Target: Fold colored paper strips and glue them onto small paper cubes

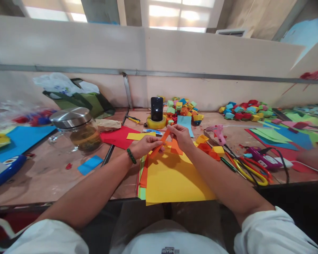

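Observation:
Between my two hands a narrow orange paper strip (158,149) is held up at a slant above a stack of yellow paper (180,180). My left hand (145,145), with a dark green bead bracelet on its wrist, pinches the strip's lower part. The upper end is pinched by the fingertips of my right hand (180,136). Another orange paper piece (176,147) lies on the yellow sheets below my right hand. More orange paper (144,174) sticks out at the stack's left edge, over green sheets.
A phone (157,108) stands on a yellow tape roll (157,122) beside a pile of small paper cubes (184,107). At right lie a pink glue gun (217,133), scissors (250,173) and a purple power strip (265,159). A glass jar (81,134) stands left.

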Demonstrator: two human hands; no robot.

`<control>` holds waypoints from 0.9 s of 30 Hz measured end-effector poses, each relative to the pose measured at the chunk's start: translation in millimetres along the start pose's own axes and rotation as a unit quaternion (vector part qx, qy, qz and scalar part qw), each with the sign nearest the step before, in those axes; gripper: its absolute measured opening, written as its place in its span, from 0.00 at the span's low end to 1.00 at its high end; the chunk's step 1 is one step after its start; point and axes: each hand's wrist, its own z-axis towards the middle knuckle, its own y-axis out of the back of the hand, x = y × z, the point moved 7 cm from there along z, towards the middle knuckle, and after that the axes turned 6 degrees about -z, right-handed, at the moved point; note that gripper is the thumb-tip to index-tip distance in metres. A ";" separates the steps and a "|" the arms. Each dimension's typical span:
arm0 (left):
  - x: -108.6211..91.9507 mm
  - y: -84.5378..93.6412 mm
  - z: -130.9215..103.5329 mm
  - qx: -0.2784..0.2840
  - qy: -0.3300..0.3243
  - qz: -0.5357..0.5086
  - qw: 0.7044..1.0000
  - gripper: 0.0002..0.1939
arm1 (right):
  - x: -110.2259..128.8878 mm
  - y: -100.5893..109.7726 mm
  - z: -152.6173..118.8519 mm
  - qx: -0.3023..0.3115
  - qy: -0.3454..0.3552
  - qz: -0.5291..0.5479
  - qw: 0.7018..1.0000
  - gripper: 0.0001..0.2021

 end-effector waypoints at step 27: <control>6.0 31.2 -0.1 -0.185 0.054 -0.116 0.974 0.11 | 26.9 -37.6 -40.1 0.178 0.409 -0.374 0.813 0.07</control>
